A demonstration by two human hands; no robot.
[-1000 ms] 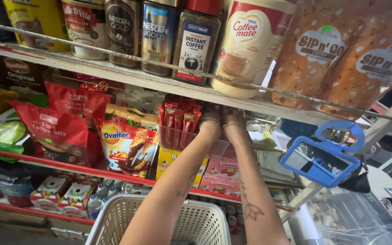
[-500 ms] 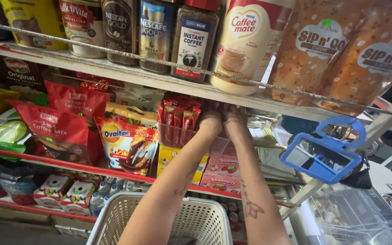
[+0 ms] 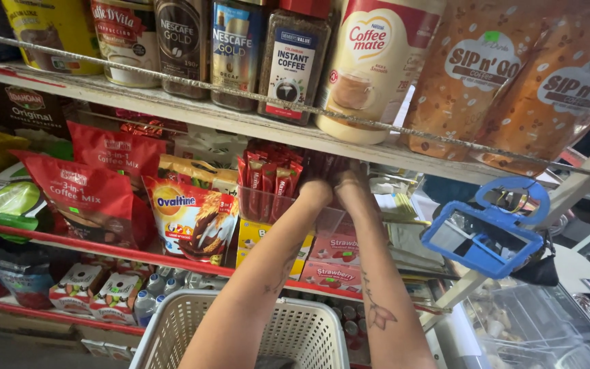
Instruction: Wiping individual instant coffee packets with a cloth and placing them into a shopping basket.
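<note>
Both my arms reach up to the middle shelf. My left hand (image 3: 315, 192) and my right hand (image 3: 348, 183) are side by side at the right end of a clear plastic tub (image 3: 262, 205) that holds upright red sachets (image 3: 268, 174). Dark red sachets (image 3: 322, 164) show just above my knuckles. My fingers point away, under the upper shelf board, so what they grip is hidden. A tattoo marks my right forearm.
A white plastic basket (image 3: 295, 328) sits below my arms. Red coffee-mix bags (image 3: 83, 198) and an orange malt-drink bag (image 3: 192, 219) stand to the left. Jars and a creamer bottle (image 3: 370, 61) line the upper shelf behind a wire. A blue clip-frame (image 3: 486, 232) hangs at right.
My hands stay at the tub's right end; they have only edged slightly to the right and down in the view. Nothing else has moved.
</note>
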